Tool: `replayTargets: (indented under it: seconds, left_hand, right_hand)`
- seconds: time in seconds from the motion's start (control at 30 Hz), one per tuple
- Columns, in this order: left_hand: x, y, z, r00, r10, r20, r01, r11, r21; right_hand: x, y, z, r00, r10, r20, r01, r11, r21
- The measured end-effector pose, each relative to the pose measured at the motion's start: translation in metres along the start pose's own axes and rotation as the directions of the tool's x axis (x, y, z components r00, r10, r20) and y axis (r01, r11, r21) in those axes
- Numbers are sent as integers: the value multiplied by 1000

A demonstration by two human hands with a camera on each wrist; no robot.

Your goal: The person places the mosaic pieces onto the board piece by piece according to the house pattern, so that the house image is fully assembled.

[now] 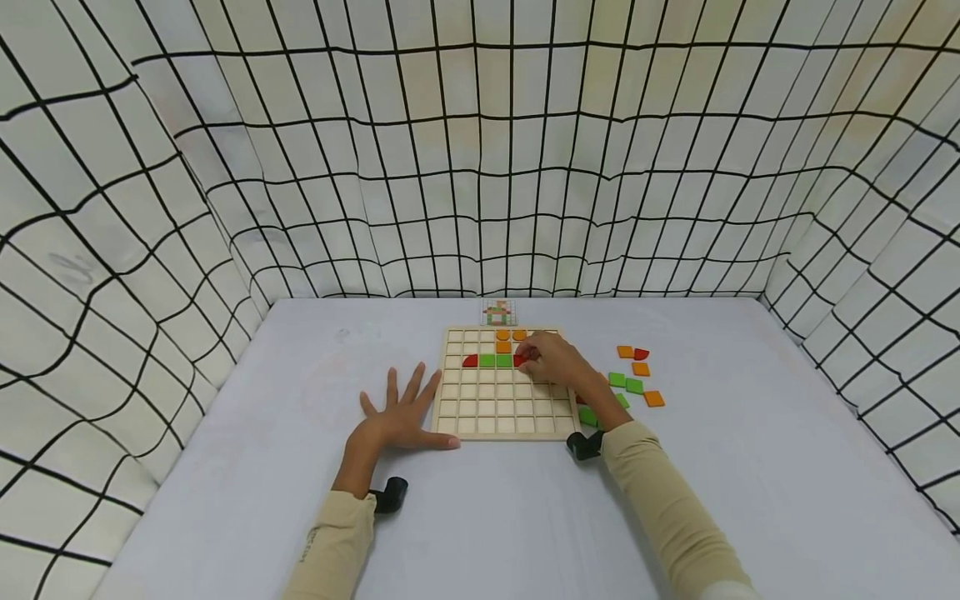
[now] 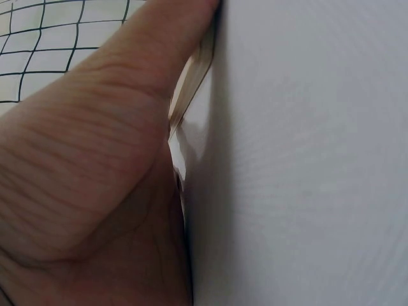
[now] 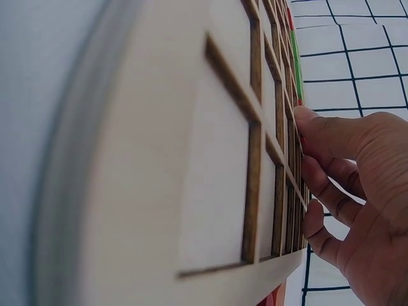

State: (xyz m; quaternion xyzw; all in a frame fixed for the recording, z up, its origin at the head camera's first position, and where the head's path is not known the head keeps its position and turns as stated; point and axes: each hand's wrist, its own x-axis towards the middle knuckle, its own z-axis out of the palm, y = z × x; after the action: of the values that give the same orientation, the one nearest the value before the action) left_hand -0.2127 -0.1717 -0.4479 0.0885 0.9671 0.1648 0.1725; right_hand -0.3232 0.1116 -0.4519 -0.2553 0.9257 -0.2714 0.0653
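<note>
A wooden grid board point(image 1: 487, 408) lies on the table with a row of tiles on it: a red quarter-round tile point(image 1: 471, 361), green square tiles point(image 1: 487, 361) and another red tile point(image 1: 519, 360) at the right end. My right hand point(image 1: 553, 360) pinches that right-hand red tile between thumb and fingers, low over its square; the right wrist view shows the thumb point(image 3: 312, 124) at the board's surface. Orange tiles point(image 1: 503, 347) sit higher on the grid. My left hand point(image 1: 401, 419) rests spread on the table, its fingers and thumb beside the board's left edge and lower corner.
Loose orange point(image 1: 654, 399), green point(image 1: 634, 386) and red point(image 1: 641, 354) tiles lie right of the board, some partly hidden by the right forearm. A small pattern card point(image 1: 498, 312) lies behind the board. A white wall with black grid lines point(image 1: 480, 167) surrounds the table point(image 1: 337, 333).
</note>
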Motion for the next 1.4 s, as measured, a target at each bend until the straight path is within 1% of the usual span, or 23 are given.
replayTargets:
  seconds: [0.27,0.53,0.73,1.0,1.1,1.23,1.4]
  left_hand:
    - [1,0,1,1000,0,4,0,1000,-15]
    - [1,0,0,1000,-4,1,4,1000,-2]
    - [0,1,0,1000,-4,-15,4,1000,-2]
    - [-1,-1,2,1000,-7,-4,7,1000,3]
    - [-2,0,1,1000,-7,-1,7,1000,1]
    - [-3,0,1,1000,-2,-7,2,1000,-2]
    - [-4,0,1,1000,5,-13,-5,1000,1]
  right_hand:
    - [0,-1,0,1000,-3,-11,2,1000,-8]
    - [-3,-1,-1,999,-34,-15,34,999,-7]
    - [-4,0,0,997,-62,-37,62,998,0]
    - [-8,2,3,997,-60,-46,59,998,-10]
    - [-9,3,3,996,-71,-54,70,997,-21]
    - [-11,4,2,995,-80,-67,79,997,-27]
    - [-13,5,0,994,-71,-79,69,997,-23]
